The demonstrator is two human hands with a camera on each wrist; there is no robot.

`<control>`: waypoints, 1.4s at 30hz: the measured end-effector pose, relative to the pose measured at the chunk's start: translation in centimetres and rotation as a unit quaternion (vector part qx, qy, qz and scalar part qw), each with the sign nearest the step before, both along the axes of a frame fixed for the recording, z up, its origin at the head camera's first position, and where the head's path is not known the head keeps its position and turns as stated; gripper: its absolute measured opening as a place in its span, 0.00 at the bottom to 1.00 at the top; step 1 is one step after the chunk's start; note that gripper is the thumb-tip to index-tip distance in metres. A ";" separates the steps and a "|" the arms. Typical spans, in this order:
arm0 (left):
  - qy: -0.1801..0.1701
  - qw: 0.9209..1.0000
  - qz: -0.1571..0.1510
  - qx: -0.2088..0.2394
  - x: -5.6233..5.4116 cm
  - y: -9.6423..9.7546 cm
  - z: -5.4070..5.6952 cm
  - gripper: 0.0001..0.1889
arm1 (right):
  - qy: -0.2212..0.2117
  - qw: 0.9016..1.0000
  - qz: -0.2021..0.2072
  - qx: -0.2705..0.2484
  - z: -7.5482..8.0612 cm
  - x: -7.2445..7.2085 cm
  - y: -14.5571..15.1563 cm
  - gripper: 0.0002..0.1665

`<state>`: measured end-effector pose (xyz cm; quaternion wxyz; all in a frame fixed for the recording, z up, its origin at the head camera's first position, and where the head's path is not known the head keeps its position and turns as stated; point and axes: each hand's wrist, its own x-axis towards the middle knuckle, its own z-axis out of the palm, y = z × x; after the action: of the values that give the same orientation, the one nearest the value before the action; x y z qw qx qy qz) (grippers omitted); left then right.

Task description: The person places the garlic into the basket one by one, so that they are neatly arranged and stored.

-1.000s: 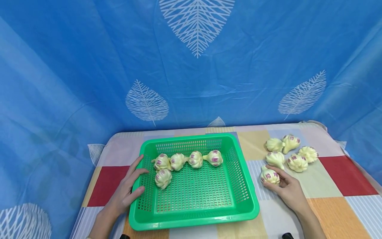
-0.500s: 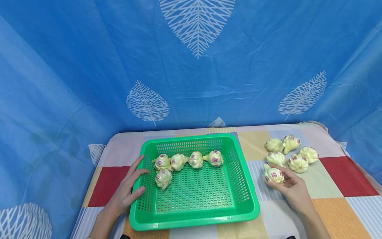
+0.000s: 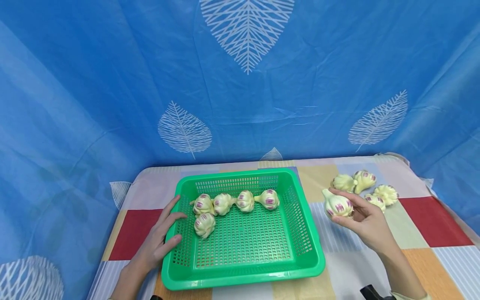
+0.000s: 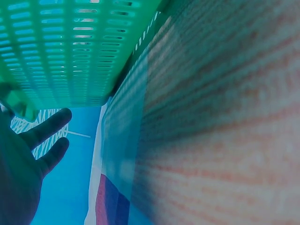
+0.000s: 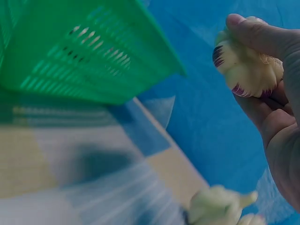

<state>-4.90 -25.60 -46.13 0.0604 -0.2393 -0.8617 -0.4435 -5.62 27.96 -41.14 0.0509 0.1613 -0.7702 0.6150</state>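
Note:
My right hand (image 3: 361, 218) grips a garlic bulb (image 3: 337, 206) between thumb and fingers, its stem pointing up and left. In the right wrist view the same garlic bulb (image 5: 248, 61) shows purple streaks, with the thumb across its upper side and the tablecloth well below. My left hand (image 3: 155, 241) rests at the left rim of a green plastic basket (image 3: 243, 274), fingers spread and fairly straight. Five or so aside, several garlic bulbs (image 3: 223, 203) lie inside: a row along the back and one garlic bulb (image 3: 204, 225) in front at the left.
More garlic bulbs (image 3: 386, 194) lie in a loose group on the patchwork tablecloth (image 3: 431, 221), right of the basket and partly behind the right hand. A blue curtain (image 3: 240, 125) with white leaf prints hangs behind the table's far edge.
My right hand has lifted the garlic bulb up off the tablecloth, away from the group, and its stem now tips up. The left hand and basket have stayed put.

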 end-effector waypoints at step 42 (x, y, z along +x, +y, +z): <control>0.003 1.000 -0.004 0.004 -0.1 0.0 -0.2 0.24 | 0.009 0.948 0.291 0.127 7.4 -7.2 -14.1 0.36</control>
<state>-4.97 -25.63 -46.34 0.0621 -0.2437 -0.8590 -0.4460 -12.82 13.84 -33.77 -0.1443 0.3892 -0.7608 0.4988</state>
